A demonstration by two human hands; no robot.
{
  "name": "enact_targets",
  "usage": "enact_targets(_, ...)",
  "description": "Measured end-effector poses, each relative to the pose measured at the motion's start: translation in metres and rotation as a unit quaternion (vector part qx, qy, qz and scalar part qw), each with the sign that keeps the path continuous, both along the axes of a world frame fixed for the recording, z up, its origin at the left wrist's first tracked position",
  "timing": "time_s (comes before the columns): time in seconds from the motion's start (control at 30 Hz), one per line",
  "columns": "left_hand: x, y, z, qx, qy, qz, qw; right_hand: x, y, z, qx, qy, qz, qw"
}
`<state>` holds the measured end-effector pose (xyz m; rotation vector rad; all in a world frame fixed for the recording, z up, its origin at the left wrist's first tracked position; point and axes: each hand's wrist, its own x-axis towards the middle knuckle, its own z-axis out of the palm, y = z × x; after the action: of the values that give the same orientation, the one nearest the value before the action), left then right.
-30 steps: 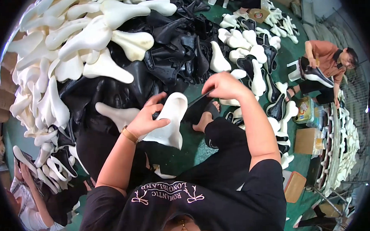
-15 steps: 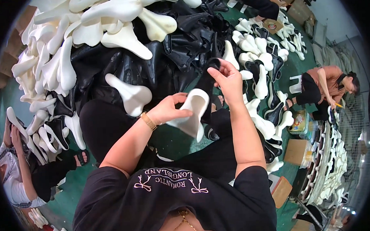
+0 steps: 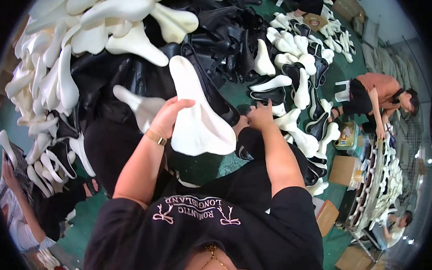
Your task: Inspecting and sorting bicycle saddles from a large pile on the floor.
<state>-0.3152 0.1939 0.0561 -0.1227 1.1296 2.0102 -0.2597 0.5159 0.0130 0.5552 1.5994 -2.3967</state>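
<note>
My left hand [image 3: 169,118] is closed on a white foam bicycle saddle pad [image 3: 201,121], thumb on its face, the other fingers hidden behind. The pad's narrow end points away from me. Along its right side runs a black saddle shell [image 3: 214,94]; whether my hidden fingers also grip it, I cannot tell. My right hand [image 3: 262,116] is empty, fingers apart, at the near end of a row of white pads and black shells. Closest to its fingertips is a black shell [image 3: 272,95] with a white pad [image 3: 271,83] above it.
Ahead, white pads [image 3: 119,9] are heaped on black shells [image 3: 221,33]. One loose white pad [image 3: 140,107] lies left of my left hand. Co-workers sit at the left [image 3: 24,206] and right [image 3: 380,91]. A cardboard box [image 3: 344,170] and a rack of pads [image 3: 384,185] stand at the right.
The white pad has turned its broad face up and moved slightly left in my left hand. My right hand has let go of the black piece and moved down toward the row.
</note>
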Motion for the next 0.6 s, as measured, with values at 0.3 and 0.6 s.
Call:
enact_targets(0.3, 0.003, -0.006, 0.009, -0.026, 0.001, -0.007, 1.0, -0.002, -0.016, 0.049, 0.101, 0.111, -0.141, 0.979)
enact_targets(0.6, 0.006, 0.001, 0.013, -0.028, -0.004, 0.008, 1.0, 0.013, -0.042, 0.034, 0.558, 0.246, -0.026, 0.792)
